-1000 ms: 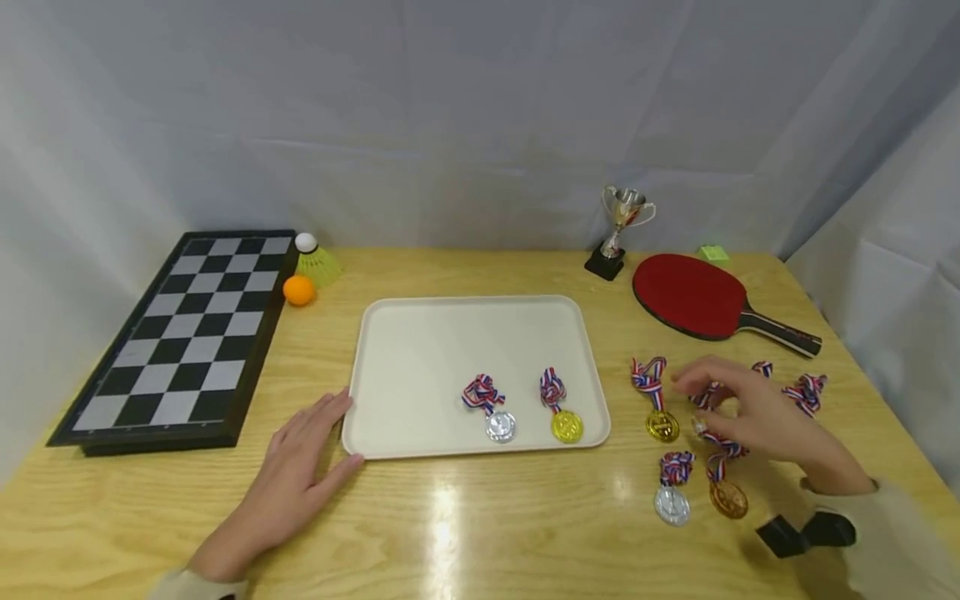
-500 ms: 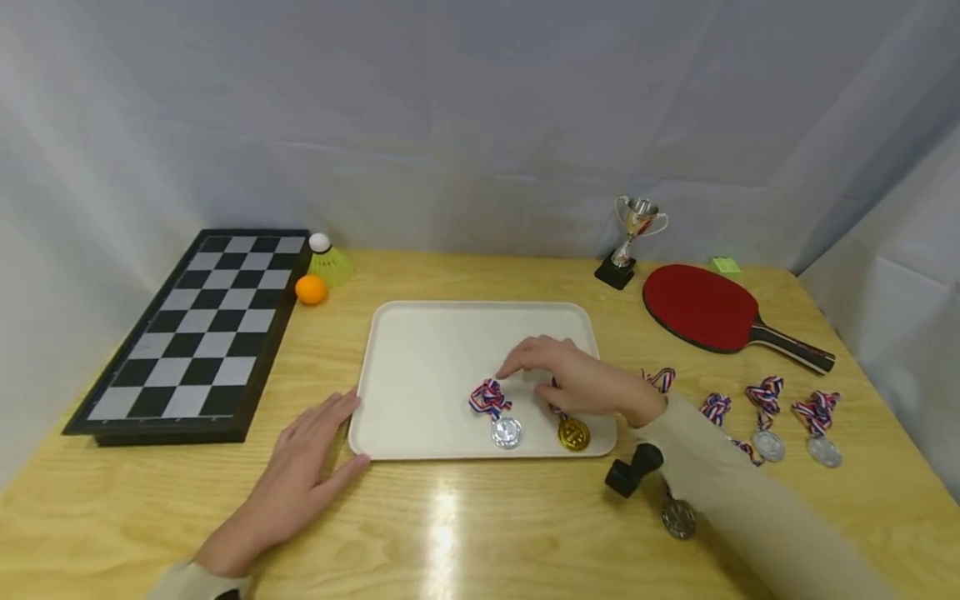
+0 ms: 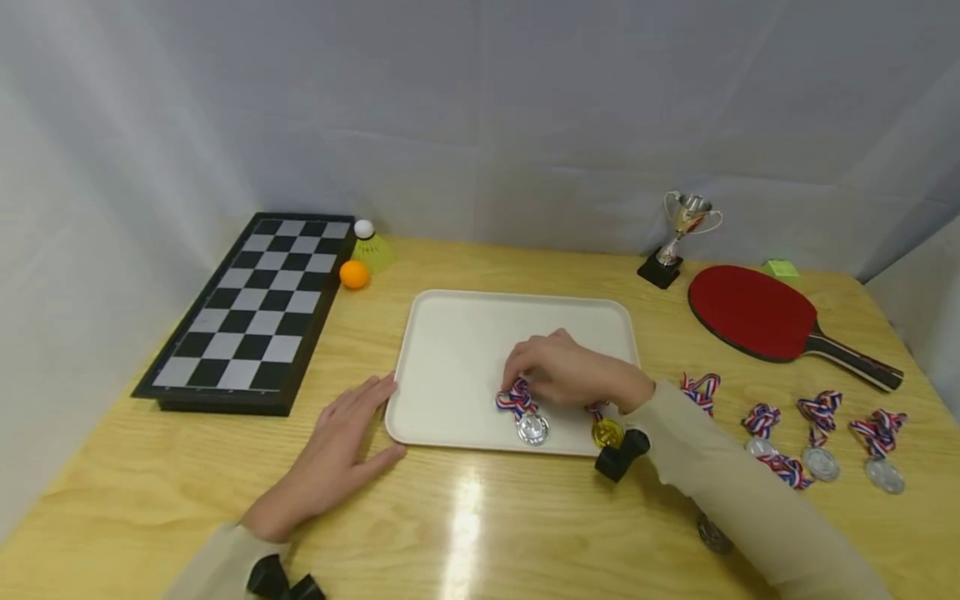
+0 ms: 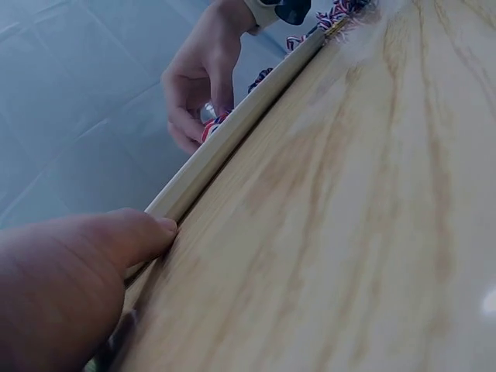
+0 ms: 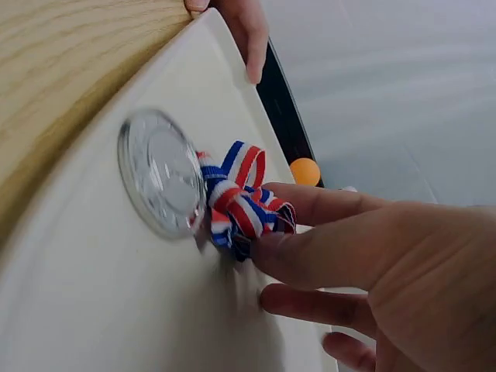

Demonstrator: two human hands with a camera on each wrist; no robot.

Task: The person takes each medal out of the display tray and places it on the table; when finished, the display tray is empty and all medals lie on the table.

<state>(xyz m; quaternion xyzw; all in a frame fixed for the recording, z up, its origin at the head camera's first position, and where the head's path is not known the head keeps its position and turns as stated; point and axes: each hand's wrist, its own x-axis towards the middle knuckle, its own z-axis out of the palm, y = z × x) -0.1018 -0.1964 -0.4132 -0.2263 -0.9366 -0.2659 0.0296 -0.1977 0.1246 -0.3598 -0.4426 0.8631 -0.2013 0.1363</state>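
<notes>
A silver medal (image 3: 533, 429) with a knotted red, white and blue ribbon (image 5: 240, 205) is at the front of the cream tray (image 3: 453, 358). The thumb and index finger of my right hand (image 3: 573, 371) pinch that ribbon; the right wrist view shows the silver disc (image 5: 163, 174) hanging tilted close over the tray. Just right of it lies a gold medal (image 3: 607, 433), its ribbon partly hidden by the right hand. My left hand (image 3: 330, 462) rests at the tray's front left corner, fingers extended, the thumb (image 4: 147, 232) touching the rim.
Several more medals with ribbons, such as a silver one (image 3: 821, 463), lie right of the tray, some hidden by the right sleeve. Behind stand a trophy cup (image 3: 688, 221) and a red table tennis bat (image 3: 750, 312). A chessboard (image 3: 255, 308), orange ball (image 3: 355, 274) and shuttlecock (image 3: 372, 250) are left.
My right hand has moved left from the loose medals to the tray, and now pinches the silver medal's ribbon. The left hand stays at the tray corner. The head view has turned right.
</notes>
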